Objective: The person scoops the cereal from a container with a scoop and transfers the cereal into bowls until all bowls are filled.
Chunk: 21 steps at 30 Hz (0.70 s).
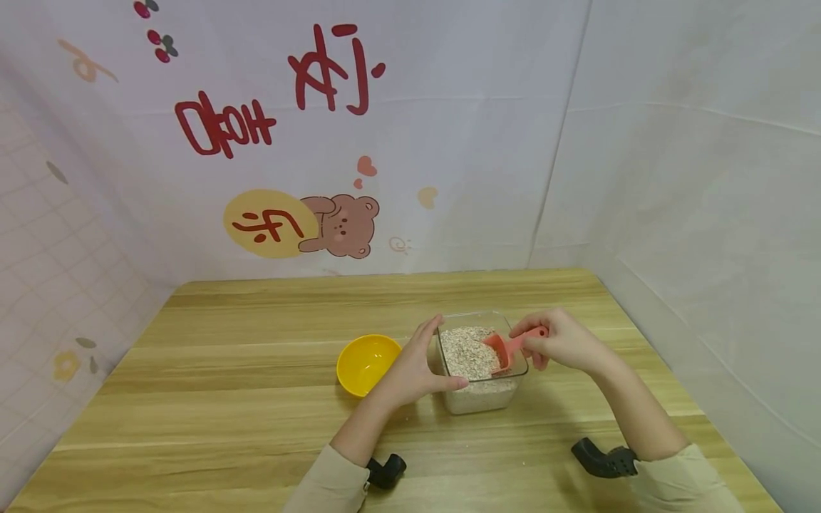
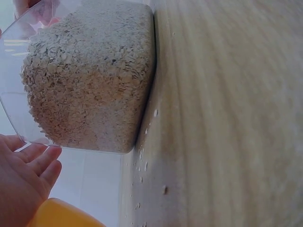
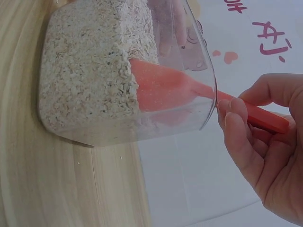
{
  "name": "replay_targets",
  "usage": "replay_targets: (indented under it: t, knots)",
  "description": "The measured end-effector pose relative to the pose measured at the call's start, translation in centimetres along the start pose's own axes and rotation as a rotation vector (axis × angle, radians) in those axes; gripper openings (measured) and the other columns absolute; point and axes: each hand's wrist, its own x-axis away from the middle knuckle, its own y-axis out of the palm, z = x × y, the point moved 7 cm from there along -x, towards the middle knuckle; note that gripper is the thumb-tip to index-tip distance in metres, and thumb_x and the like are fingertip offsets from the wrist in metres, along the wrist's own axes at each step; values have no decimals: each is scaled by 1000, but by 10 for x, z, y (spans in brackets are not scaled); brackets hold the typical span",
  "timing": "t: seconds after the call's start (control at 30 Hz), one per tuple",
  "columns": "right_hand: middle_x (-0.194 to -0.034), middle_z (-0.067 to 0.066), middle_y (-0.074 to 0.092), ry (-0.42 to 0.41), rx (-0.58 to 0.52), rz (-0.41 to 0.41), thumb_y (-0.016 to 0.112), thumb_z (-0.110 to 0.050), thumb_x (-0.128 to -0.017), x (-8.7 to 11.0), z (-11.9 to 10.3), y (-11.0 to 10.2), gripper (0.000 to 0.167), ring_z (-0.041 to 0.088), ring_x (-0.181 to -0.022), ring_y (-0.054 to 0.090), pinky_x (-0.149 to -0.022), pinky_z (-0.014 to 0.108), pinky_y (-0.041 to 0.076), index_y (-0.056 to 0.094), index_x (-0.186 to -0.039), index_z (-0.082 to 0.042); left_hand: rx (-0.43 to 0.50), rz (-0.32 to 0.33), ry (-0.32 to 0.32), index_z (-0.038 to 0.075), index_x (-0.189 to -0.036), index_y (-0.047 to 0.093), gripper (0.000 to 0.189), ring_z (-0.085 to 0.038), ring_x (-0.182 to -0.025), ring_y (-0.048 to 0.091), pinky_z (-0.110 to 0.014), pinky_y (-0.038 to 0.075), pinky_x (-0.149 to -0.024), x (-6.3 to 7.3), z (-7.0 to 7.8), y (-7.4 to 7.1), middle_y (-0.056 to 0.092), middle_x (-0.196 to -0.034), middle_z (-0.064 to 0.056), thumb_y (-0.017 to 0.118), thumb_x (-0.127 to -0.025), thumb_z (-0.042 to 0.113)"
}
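A clear rectangular container (image 1: 482, 399) of oat flakes (image 1: 467, 350) stands on the table. My left hand (image 1: 412, 369) holds its left side, thumb on the front rim and fingertips by the far left corner. In the left wrist view, the fingers (image 2: 43, 163) touch the container's wall. My right hand (image 1: 564, 342) grips the handle of a coral-red scoop (image 3: 163, 85) over the right rim. The scoop tilts down into the container, the front of its bowl pushed into the flakes.
A yellow bowl (image 1: 365, 363) sits just left of the container, close beside my left forearm. Loose flakes (image 2: 146, 165) are scattered on the wooden table (image 1: 224, 399). A printed white curtain (image 1: 462, 142) stands behind the table and along its sides.
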Motion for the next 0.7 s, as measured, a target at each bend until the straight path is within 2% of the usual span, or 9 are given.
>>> replay_targets:
  t: [0.33, 0.5, 0.7]
  knots:
    - [-57, 9, 57, 11, 35, 15, 51, 5, -80, 0, 6, 1, 27, 21, -46, 53, -43, 32, 46, 68, -101, 2, 19, 3, 7, 21, -154, 17, 115, -24, -139, 25, -51, 27, -107, 0, 3, 0, 20, -156, 3, 83, -66, 52]
    - [-54, 7, 53, 9, 16, 23, 51, 6, -77, 0, 8, 3, 29, 21, -45, 49, -40, 28, 40, 68, -100, 2, 23, 3, 9, 21, -154, 16, 115, -24, -139, 25, -52, 27, -107, 1, 2, 1, 19, -157, 3, 83, -66, 53]
    - [-55, 6, 54, 9, -2, 38, 52, 5, -79, 2, 11, 5, 26, 17, -45, 49, -41, 27, 41, 68, -99, 2, 15, 0, 11, 21, -154, 16, 115, -25, -140, 25, -52, 27, -107, 1, 1, 1, 19, -157, 2, 83, -66, 53]
